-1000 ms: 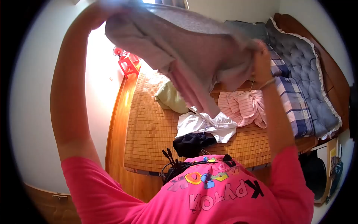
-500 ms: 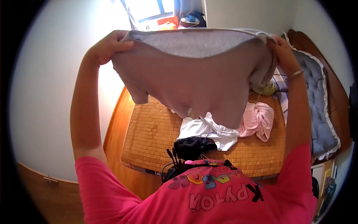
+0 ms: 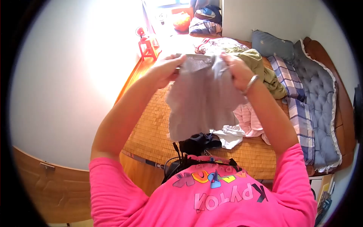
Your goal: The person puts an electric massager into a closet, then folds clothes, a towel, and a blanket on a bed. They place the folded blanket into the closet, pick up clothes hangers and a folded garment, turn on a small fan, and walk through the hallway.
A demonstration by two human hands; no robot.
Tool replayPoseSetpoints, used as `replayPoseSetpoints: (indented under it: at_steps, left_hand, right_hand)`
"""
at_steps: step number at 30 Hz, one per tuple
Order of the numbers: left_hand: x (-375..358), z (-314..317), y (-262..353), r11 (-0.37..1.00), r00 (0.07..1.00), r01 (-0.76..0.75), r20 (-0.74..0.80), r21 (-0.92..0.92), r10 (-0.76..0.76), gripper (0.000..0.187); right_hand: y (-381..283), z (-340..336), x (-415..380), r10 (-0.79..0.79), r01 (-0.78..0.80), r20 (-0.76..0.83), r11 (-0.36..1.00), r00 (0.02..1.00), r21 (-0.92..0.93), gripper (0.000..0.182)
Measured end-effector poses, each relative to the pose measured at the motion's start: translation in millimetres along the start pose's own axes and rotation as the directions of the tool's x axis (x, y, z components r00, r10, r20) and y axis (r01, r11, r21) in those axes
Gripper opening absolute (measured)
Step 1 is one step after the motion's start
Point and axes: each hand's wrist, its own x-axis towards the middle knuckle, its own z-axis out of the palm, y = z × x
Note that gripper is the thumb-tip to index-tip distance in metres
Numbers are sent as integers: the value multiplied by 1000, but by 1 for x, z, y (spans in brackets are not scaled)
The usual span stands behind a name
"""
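Observation:
A grey sweatshirt (image 3: 202,100) hangs in the air before me, gathered at its upper edge and loose below. My left hand (image 3: 166,71) is closed on its upper left corner, and my right hand (image 3: 236,70) grips the upper right. The hands are fairly close together, so the cloth falls in folds between them. Beneath it on the woven mat (image 3: 151,125) lie a white garment (image 3: 230,137), a black garment (image 3: 200,142) and a pink ribbed garment (image 3: 250,119), each partly hidden by the cloth or my arm.
On the bed's right side are an olive cloth (image 3: 261,72), a plaid cloth (image 3: 300,113) and a grey tufted cushion (image 3: 321,109). A dark pillow (image 3: 273,45) rests at the back. A red stool (image 3: 147,49) stands near the window. A white wall (image 3: 56,94) is at the left.
My hands have drawn closer together and come down a little. The sweatshirt, stretched wide before, now hangs narrower and folded. More of the bed's far side shows.

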Motion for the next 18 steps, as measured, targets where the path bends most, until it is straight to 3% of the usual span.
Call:
replayPoseSetpoints:
  at_steps: [1, 3, 5, 6, 8, 9, 12, 14, 15, 16, 17, 18]
  left_hand:
    - [-5, 18, 0, 1000, 1000, 7, -2, -3, -7, 27]
    - [-10, 42, 1, 984, 999, -36, 22, -173, 40, 23]
    - [-9, 39, 3, 974, 997, -74, -7, -214, 74, 24]
    - [-8, 36, 2, 962, 995, -104, -29, -251, 100, 25]
    - [-13, 29, 9, 963, 993, -114, -26, -245, 111, 31]
    - [-20, 29, 15, 975, 994, -110, -40, -192, 105, 35]
    - [-19, 21, 22, 991, 992, -122, -44, -52, 119, 39]
    - [-22, 22, 32, 979, 977, -173, 143, 104, 157, 40]
    - [-26, 24, 42, 941, 979, -166, 162, 297, 121, 48]
    - [-26, 23, 42, 940, 979, -167, 167, 299, 120, 48]
    - [-27, 20, 41, 493, 815, -510, 213, 705, 539, 53]
    - [-27, 19, 39, -184, 491, -495, 448, 849, 747, 58]
  right_hand:
    - [-5, 37, -5, -49, 50, 31, 998, 998, -46, 37]
    - [-46, 105, -41, 25, -26, -29, 999, 999, -45, 41]
    - [-54, 121, -48, -256, 235, -5, 897, 967, -374, 51]
    - [-55, 119, -47, -250, 232, 1, 899, 968, -371, 51]
    - [-63, 106, -43, -197, 270, 205, 860, 959, -434, 51]
    - [-67, 100, -45, -193, 299, 249, 801, 949, -518, 41]
    - [-75, 92, -46, -220, 330, 256, 753, 941, -569, 35]
    - [-78, 92, -48, -274, 351, 221, 780, 936, -519, 34]
    - [-79, 89, -47, -287, 370, 236, 780, 928, -505, 34]
    - [-83, 89, -47, -302, 391, 253, 778, 919, -491, 34]
    - [-90, 91, -53, -307, 381, 229, 795, 924, -472, 32]
    - [-93, 90, -55, -308, 380, 225, 796, 924, -472, 32]
